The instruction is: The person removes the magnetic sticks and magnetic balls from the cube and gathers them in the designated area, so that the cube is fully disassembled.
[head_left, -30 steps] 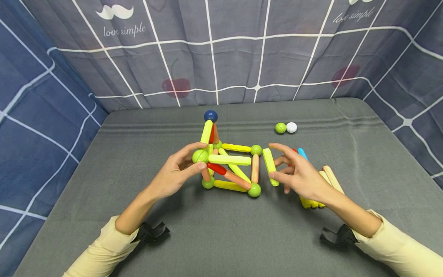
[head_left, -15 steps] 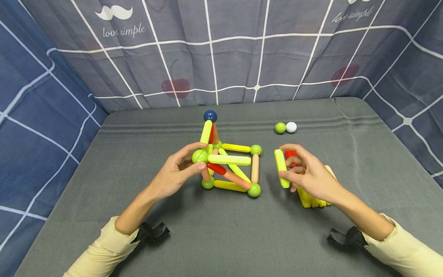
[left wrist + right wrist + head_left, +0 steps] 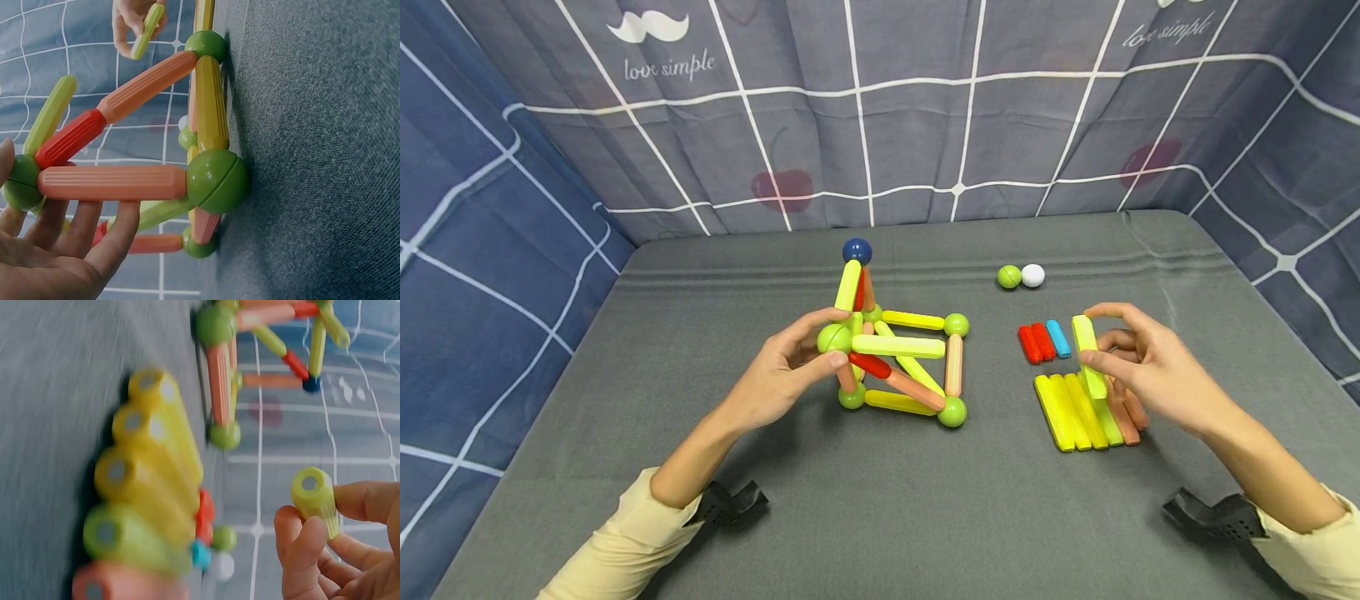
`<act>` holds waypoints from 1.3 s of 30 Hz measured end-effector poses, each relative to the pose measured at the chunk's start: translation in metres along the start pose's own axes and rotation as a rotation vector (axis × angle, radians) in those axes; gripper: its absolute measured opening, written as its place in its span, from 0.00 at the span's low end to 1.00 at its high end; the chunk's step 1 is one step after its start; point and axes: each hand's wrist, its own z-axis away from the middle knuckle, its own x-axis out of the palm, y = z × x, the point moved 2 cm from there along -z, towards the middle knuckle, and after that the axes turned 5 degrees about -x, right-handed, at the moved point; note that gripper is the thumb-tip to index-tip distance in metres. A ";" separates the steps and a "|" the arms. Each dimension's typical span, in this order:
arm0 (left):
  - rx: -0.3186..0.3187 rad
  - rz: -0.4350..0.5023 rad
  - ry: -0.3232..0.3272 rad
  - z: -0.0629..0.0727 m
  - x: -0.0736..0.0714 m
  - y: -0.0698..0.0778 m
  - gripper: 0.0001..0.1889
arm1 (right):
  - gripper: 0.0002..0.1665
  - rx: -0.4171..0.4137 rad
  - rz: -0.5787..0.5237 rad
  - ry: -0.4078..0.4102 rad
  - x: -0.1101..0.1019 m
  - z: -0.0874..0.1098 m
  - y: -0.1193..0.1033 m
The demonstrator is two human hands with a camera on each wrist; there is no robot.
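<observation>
My left hand (image 3: 790,367) pinches a green ball (image 3: 833,339) at an upper corner of a frame built of magnetic rods and balls. From that ball a lime rod (image 3: 898,347) sticks out to the right, its far end joined to no ball. A dark blue ball (image 3: 857,251) tops the frame at the back. Off to the right, my right hand (image 3: 1150,367) holds a lime magnetic rod (image 3: 1089,357) between thumb and fingers, above a row of rods. The right wrist view shows the metal disc at the end of this held rod (image 3: 310,487).
Beneath the right hand lie several yellow rods (image 3: 1067,412), a lime rod (image 3: 1108,423) and orange rods (image 3: 1127,417). Red rods (image 3: 1036,342) and a blue rod (image 3: 1058,339) lie behind them. Farther back, a loose green ball (image 3: 1008,277) sits beside a white ball (image 3: 1033,276).
My right hand has moved right, away from the frame, carrying the lime rod over the row of rods. The left hand stays at the green ball, and the frame has not moved.
</observation>
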 end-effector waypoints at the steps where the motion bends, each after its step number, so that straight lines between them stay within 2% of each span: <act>1: 0.001 0.002 -0.001 0.000 0.000 0.000 0.25 | 0.27 0.012 0.013 0.004 -0.004 0.002 0.003; 7: -0.001 0.006 -0.001 0.000 0.000 -0.001 0.24 | 0.25 0.062 0.130 0.006 -0.026 0.008 0.022; 15: 0.003 0.024 -0.008 0.000 -0.001 -0.001 0.24 | 0.25 0.158 0.244 -0.095 -0.037 0.012 0.046; 23: -0.004 0.038 -0.013 0.000 0.000 -0.001 0.25 | 0.24 0.146 0.376 -0.203 -0.037 0.014 0.058; 29: -0.013 0.026 -0.006 0.000 0.000 0.000 0.25 | 0.25 0.171 0.389 -0.247 -0.036 0.013 0.059; 39: 0.005 0.041 -0.017 0.000 0.000 -0.001 0.25 | 0.26 0.197 0.382 -0.262 -0.037 0.013 0.059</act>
